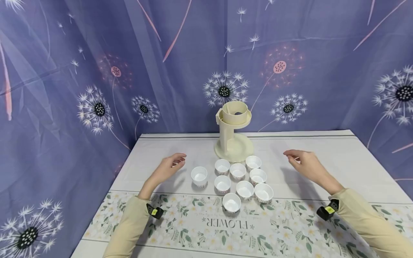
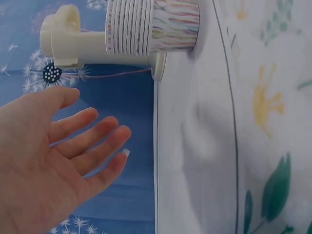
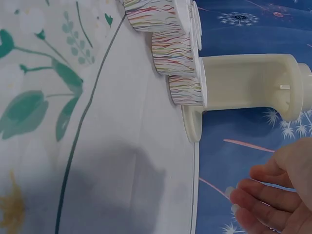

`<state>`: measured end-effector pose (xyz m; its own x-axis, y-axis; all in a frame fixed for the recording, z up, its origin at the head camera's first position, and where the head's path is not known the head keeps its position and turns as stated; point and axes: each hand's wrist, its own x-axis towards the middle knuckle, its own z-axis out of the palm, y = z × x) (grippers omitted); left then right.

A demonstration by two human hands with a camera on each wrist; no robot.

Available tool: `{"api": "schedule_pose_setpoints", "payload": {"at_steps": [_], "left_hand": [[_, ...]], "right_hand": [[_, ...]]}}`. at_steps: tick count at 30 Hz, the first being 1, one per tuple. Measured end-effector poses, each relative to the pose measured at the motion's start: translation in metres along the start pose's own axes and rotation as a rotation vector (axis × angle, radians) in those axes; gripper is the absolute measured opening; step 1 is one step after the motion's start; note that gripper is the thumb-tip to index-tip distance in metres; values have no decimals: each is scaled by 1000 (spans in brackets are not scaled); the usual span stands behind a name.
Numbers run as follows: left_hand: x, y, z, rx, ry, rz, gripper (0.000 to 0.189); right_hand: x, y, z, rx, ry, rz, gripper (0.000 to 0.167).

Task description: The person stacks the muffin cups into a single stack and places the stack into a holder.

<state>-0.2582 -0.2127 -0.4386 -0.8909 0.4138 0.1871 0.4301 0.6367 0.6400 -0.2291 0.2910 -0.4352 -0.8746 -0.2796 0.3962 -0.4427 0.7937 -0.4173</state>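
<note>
My left hand (image 1: 165, 169) hovers over the table's left part, fingers loosely bent and nothing in them. Closest to it is a striped paper cup stack (image 1: 199, 176), whose several nested rims show in the left wrist view. My right hand (image 1: 306, 165) is held up on the other side, also holding nothing, its fingers relaxed. Between the hands several white-lined paper cups (image 1: 231, 203) stand upright in a loose group. Behind them rises a cream plastic stand (image 1: 226, 138) with a round base and a ring-shaped holder (image 1: 235, 114) at its top.
A white tablecloth (image 1: 142, 154) with a floral band and the upside-down word FLOWER covers the table. Purple curtain (image 1: 180, 79) with dandelion prints hangs at the back and sides. Each wrist wears a black strap camera, such as the left wrist camera (image 1: 157, 213).
</note>
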Motion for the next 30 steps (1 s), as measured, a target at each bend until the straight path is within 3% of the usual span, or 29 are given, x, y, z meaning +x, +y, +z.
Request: {"api": "schedule_pose_setpoints", "payload": {"at_steps": [5,20,30], "left_hand": [[1,4,5,-89,-17,-23,37],[1,11,14,-204,-83,-56,44],[0,13,21,-282,-226,21,58]], "right_hand": [[0,-4,1,26,-46,17,24],[6,-13,10,4,-77,-19,24],[8,-17,14,15,-119,-20,23]]}}
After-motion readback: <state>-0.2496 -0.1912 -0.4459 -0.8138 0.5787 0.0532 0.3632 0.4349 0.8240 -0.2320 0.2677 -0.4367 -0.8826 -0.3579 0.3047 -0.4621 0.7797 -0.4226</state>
